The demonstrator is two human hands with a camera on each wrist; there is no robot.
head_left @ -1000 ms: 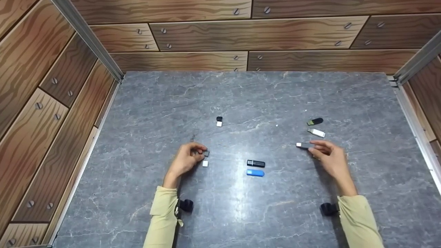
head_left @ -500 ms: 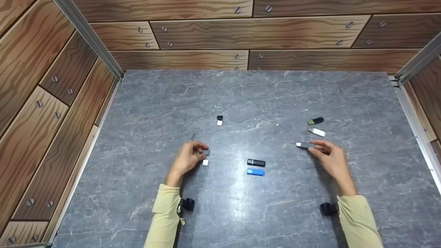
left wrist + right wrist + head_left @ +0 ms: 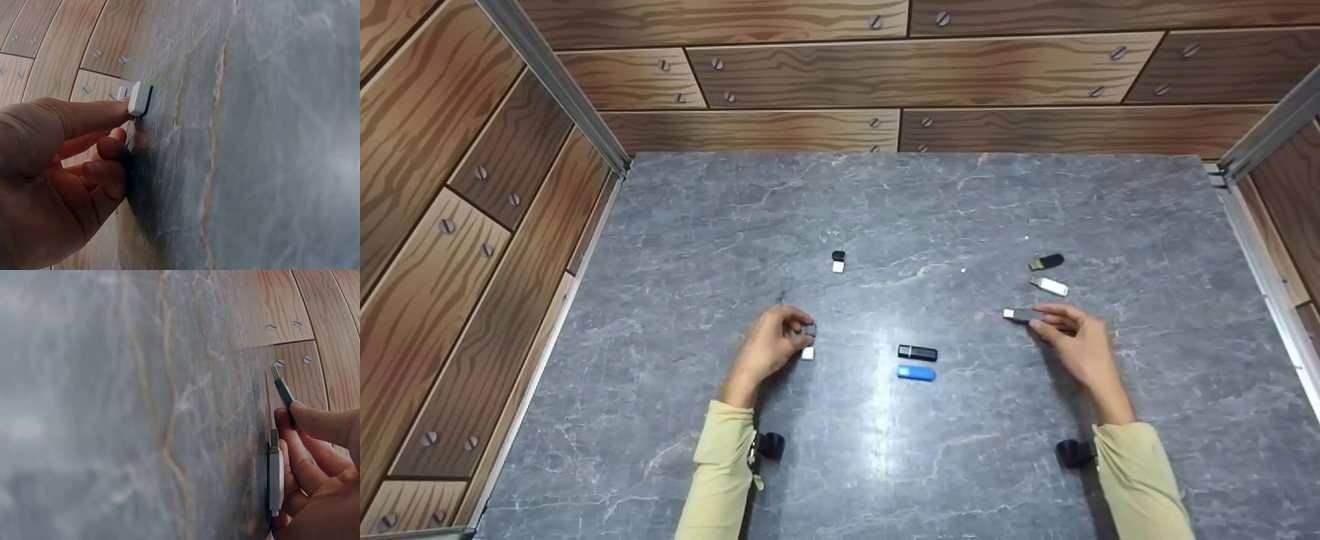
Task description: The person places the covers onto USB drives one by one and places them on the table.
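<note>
My left hand has its thumb and index finger at a small dark cap and pinches it low over the table. A white cap lies just beside the thumb; in the left wrist view this white cap shows at the thumb tip, while the dark cap is hidden. My right hand pinches a dark grey USB stick by its end, its metal plug pointing left. In the right wrist view, a white USB stick appears alongside the curled fingers, below the held USB stick.
Between the hands lie a black USB stick and a blue USB stick. A black-and-green USB stick lies beyond my right hand. A small black cap and white cap sit farther back. Wood-patterned walls border the grey table.
My left forearm has shifted slightly to the right, with the fingertips staying at the dark cap. The right hand and the loose USB sticks keep their places; the head view tilts a little.
</note>
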